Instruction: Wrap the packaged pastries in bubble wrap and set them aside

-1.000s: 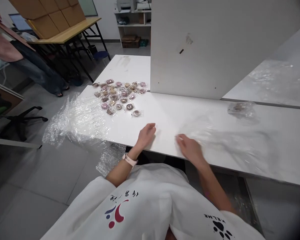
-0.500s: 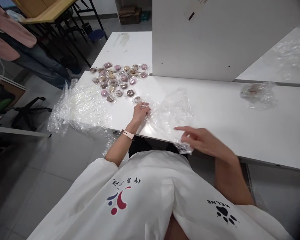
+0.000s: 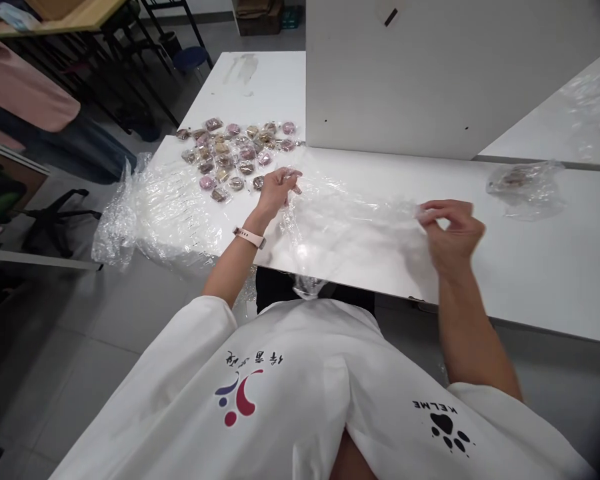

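A clear plastic bag (image 3: pixel 353 207) is stretched between my two hands over the white table, its lower left part hanging past the front edge. My left hand (image 3: pixel 277 190) pinches one end of it, beside the wrapped sweets. With thumb and fingers closed, my right hand (image 3: pixel 453 230) grips the other end. Several individually wrapped small round sweets (image 3: pixel 230 157), pink, brown and tan, lie spread on the table left of my left hand. Whether anything is inside the stretched bag, I cannot make out.
A pile of clear plastic bags (image 3: pixel 165 210) covers the table's left end. A filled clear bag (image 3: pixel 523 187) lies at the right. Behind the table (image 3: pixel 555 273) rises a white panel (image 3: pixel 380 87). A person in pink (image 3: pixel 30 80) stands at the far left.
My right hand has moved right and away from me and now grips the plastic bag, pulling it wide. My left hand has risen slightly with its end.
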